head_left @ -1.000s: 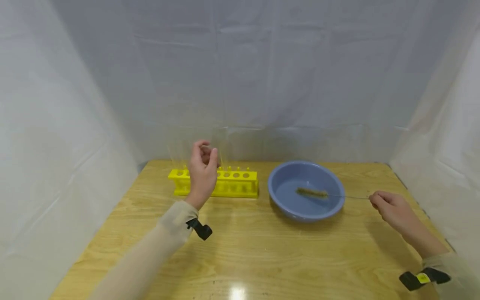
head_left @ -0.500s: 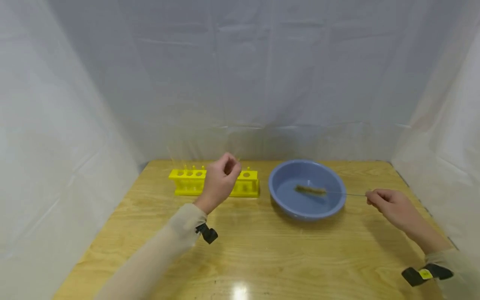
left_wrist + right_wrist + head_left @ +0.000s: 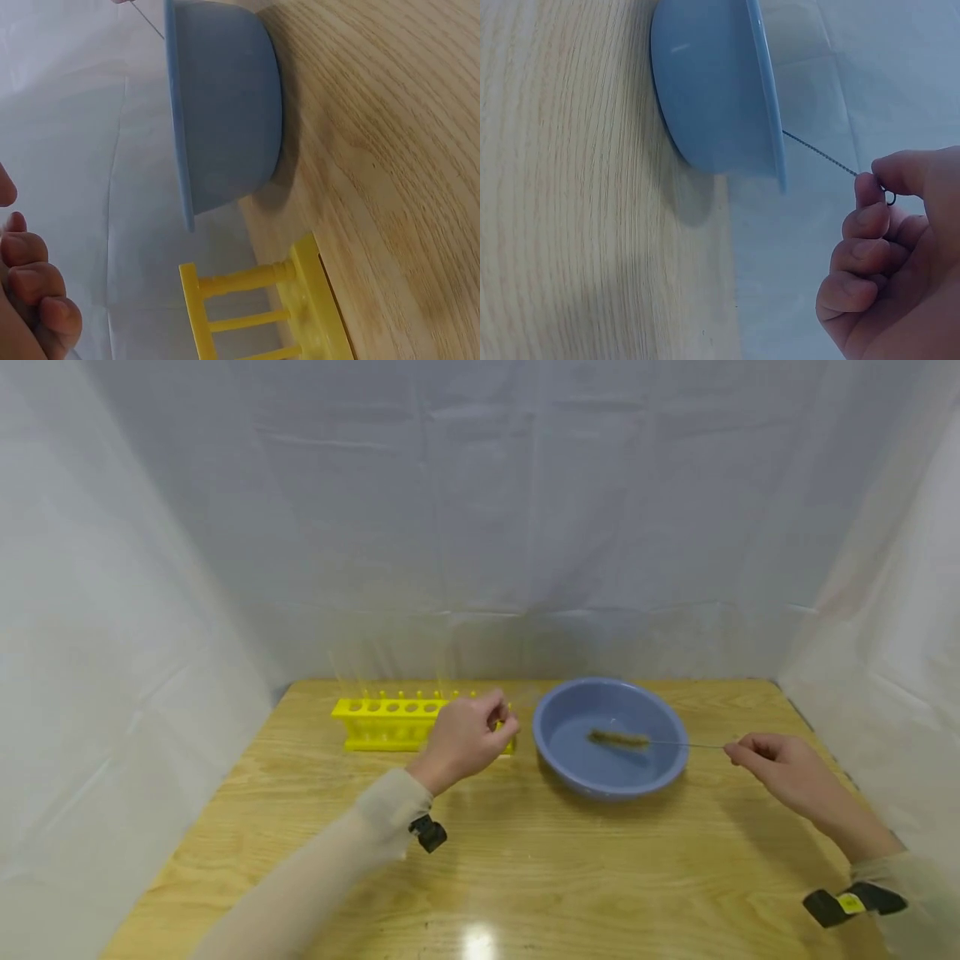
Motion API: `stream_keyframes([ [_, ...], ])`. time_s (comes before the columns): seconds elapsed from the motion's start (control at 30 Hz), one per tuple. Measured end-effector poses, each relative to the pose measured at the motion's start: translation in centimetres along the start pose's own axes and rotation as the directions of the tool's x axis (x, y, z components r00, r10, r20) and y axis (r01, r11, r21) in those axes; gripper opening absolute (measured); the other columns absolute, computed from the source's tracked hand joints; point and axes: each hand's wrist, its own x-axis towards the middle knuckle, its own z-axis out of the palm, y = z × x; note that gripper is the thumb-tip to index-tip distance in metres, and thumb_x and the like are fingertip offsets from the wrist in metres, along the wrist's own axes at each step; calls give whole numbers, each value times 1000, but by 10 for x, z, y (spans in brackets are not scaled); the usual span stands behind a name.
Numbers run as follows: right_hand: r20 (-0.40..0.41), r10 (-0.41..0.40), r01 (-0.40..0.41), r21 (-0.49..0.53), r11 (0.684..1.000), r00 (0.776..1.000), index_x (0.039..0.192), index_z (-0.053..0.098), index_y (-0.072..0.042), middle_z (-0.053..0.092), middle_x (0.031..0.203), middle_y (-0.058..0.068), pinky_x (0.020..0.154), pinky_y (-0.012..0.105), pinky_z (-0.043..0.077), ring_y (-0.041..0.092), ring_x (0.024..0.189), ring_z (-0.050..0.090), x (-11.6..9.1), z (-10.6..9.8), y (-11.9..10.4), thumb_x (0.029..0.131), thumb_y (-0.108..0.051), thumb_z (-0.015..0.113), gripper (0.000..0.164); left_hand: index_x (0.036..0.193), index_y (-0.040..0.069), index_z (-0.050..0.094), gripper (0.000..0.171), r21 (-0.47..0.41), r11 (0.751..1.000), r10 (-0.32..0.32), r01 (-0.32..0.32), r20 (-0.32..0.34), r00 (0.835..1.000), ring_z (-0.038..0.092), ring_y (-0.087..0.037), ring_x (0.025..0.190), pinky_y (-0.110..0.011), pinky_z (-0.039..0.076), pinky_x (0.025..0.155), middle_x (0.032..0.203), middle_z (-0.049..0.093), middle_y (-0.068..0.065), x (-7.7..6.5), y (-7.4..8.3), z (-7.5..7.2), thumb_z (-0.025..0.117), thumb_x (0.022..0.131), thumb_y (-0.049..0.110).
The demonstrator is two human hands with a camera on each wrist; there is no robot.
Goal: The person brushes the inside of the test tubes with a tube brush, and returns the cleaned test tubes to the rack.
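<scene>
My left hand (image 3: 468, 739) is in front of the right end of a yellow test tube rack (image 3: 386, 746), its fingers curled toward the thumb. It appears to pinch a clear test tube (image 3: 529, 695), which shows only as a faint glint beyond the fingertips. On the other side, my right hand (image 3: 783, 772) pinches the wire end of a test tube brush (image 3: 618, 739) between thumb and forefinger. A small loop at that end shows in the right wrist view. The bristles lie over the inside of a blue basin (image 3: 551, 764), the wire crossing its right rim.
Faint upright clear tubes (image 3: 442, 667) stand in the rack, hard to make out. Rack and basin are side by side near the back of the wooden table (image 3: 570, 868). White sheeting (image 3: 480, 510) encloses the back and both sides.
My left hand has moved right and down, from above the rack's middle to its right end near the basin. The right hand has shifted slightly left with the brush.
</scene>
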Motion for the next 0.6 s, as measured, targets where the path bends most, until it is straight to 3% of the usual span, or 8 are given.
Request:
stream_keyframes([
  [0.33,7,6,-5,-23,1000,1000,108,67,-4,42,68,2,49,34,31,13,54,33,1,-3,-3,108,-38,44,42,76,19,51,20,81,997,-11,5,80,997,33,-6,47,-22,28,47,60,47,7,1,6,9,56,93,29],
  [0.6,-59,-25,25,-7,1000,998,107,67,-2,44,66,3,48,34,32,15,50,35,4,-3,-3,109,-34,41,41,76,21,50,25,145,989,-61,39,152,987,35,-6,48,-23,29,48,61,47,7,3,5,17,55,96,35],
])
